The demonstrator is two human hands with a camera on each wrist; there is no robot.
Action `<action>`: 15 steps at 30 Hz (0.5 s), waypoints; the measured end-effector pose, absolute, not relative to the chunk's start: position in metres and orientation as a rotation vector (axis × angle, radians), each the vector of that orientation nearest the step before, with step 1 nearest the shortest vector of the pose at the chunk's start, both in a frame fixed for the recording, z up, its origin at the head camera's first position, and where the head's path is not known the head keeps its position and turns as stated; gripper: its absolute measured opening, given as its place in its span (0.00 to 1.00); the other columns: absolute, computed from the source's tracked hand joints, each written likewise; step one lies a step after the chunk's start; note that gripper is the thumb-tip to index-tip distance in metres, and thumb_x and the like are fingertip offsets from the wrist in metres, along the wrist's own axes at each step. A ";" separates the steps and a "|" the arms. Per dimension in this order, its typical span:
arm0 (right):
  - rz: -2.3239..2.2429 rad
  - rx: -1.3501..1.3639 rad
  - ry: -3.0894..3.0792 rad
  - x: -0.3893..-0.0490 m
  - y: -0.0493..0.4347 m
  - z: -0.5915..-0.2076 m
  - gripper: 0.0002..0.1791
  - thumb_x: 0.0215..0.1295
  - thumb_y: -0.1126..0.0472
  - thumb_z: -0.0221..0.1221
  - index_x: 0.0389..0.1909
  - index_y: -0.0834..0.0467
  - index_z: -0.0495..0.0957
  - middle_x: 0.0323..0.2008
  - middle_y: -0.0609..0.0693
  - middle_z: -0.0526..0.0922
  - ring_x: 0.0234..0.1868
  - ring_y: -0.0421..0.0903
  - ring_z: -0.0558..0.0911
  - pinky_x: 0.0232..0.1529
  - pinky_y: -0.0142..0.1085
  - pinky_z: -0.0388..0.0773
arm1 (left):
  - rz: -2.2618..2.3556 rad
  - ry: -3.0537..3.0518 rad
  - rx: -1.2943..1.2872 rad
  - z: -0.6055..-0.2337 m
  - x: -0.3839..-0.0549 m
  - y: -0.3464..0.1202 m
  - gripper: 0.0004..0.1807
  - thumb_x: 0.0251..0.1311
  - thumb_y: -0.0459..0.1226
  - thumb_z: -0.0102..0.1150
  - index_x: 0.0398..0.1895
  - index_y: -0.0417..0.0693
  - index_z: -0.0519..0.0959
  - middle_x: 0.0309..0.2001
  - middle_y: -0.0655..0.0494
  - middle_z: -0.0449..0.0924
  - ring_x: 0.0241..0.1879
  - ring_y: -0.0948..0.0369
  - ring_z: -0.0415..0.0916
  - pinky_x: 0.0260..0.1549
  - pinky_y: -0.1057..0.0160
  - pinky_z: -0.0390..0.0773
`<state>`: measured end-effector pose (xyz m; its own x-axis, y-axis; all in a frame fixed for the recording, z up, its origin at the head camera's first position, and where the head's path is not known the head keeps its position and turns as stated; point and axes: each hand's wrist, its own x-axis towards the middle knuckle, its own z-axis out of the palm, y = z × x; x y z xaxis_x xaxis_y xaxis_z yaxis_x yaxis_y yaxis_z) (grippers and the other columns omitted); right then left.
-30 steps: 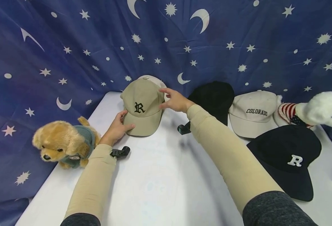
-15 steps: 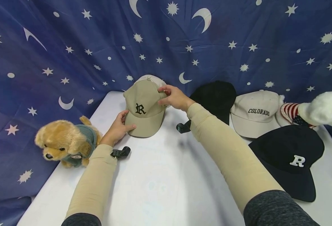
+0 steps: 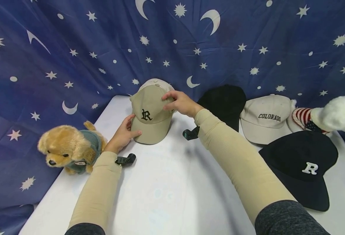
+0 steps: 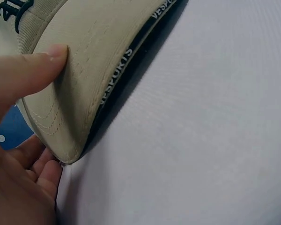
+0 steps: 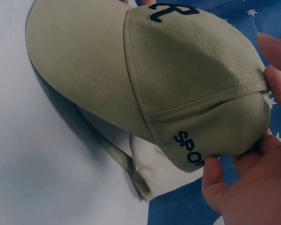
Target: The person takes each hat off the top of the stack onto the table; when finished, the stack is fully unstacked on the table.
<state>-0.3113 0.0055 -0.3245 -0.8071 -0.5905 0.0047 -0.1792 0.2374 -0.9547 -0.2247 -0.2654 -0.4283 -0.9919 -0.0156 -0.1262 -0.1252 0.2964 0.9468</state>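
A khaki baseball cap (image 3: 152, 107) with a black letter R leans upright against a pale cap (image 3: 157, 81), which is mostly hidden behind it. My left hand (image 3: 121, 135) pinches the brim's left side. Its thumb (image 4: 42, 65) lies on top of the brim (image 4: 84, 61), and the other fingers are at the edge and underneath. On the crown's right side, my right hand (image 3: 180, 103) holds the cap. In the right wrist view, fingers (image 5: 214, 180) curl at the crown's lower edge, beside the stitched side lettering.
A plush dog (image 3: 63, 147) in a teal top sits at the left. To the right are a black cap (image 3: 223, 101), a beige COLORADO cap (image 3: 264, 120), a black R cap (image 3: 301, 163) and a white plush toy (image 3: 339, 114). A starry blue curtain (image 3: 101, 39) stands behind the white table (image 3: 160, 195).
The khaki cap's crown has tipped forward and down a little, showing more of the pale cap behind. My right fingers have moved slightly left onto the crown; my left hand stays at the brim.
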 end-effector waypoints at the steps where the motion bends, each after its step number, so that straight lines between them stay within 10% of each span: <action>1: -1.584 -0.711 2.157 -0.311 0.006 -0.324 0.20 0.59 0.69 0.65 0.54 0.63 0.77 0.53 0.54 0.75 0.54 0.50 0.73 0.56 0.39 0.71 | 1.806 2.453 -0.131 -0.429 -0.225 -0.266 0.50 0.62 0.26 0.63 0.81 0.50 0.45 0.78 0.36 0.40 0.76 0.42 0.42 0.72 0.48 0.49; 15: -1.595 -0.691 2.106 -0.304 0.007 -0.320 0.24 0.61 0.68 0.63 0.60 0.64 0.77 0.52 0.57 0.74 0.47 0.52 0.77 0.52 0.45 0.77 | 1.874 2.432 -0.233 -0.415 -0.222 -0.266 0.39 0.64 0.27 0.61 0.77 0.44 0.58 0.73 0.35 0.55 0.70 0.43 0.55 0.68 0.48 0.59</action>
